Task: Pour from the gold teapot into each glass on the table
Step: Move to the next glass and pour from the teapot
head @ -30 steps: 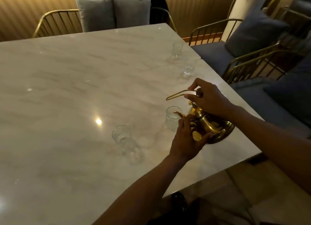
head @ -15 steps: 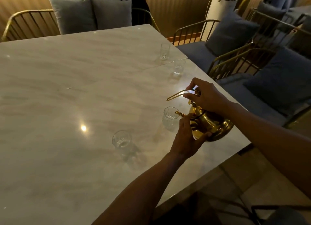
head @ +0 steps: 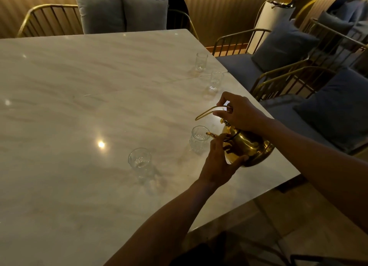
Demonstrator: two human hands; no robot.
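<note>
The shiny round gold metal teapot [head: 246, 144] was up off the pale marble table [head: 79, 110], tipped fwd w/ its curved spout right at the rim of the nearest clear ribbed glass [head: 199, 139], just in from the table's right edge. Whether anything ran from the spout, couldn't tell; light too dim. The right hand [head: 242, 114] was closed around the thin gold looped handle, which arced out to the left above that glass. The left hand [head: 219, 162] was cupped vs. the pot's near side, fingers along the belly by the spout, thumb pressed lower on the body: steadying grip, not fully wrapped. Both forearms came in from bottom & right of view.

A second clear glass [head: 140, 161] stood left of the first, well apart from it, nearer the middle of the tabletop. Two more sat farther off along the right edge: one clear glass [head: 215, 82] beyond the right hand, and the far clear glass [head: 201, 61] just past a seam in the tabletop. All 4 upright. A bright lamp reflection [head: 101, 144] glared on the marble left of the near glasses.

Around the table: gold wire-frame chairs [head: 278, 80] w/ dark blue cushions on the right, grey pillows [head: 121, 10] on the chair at the far end, ribbed gold wall behind.
</note>
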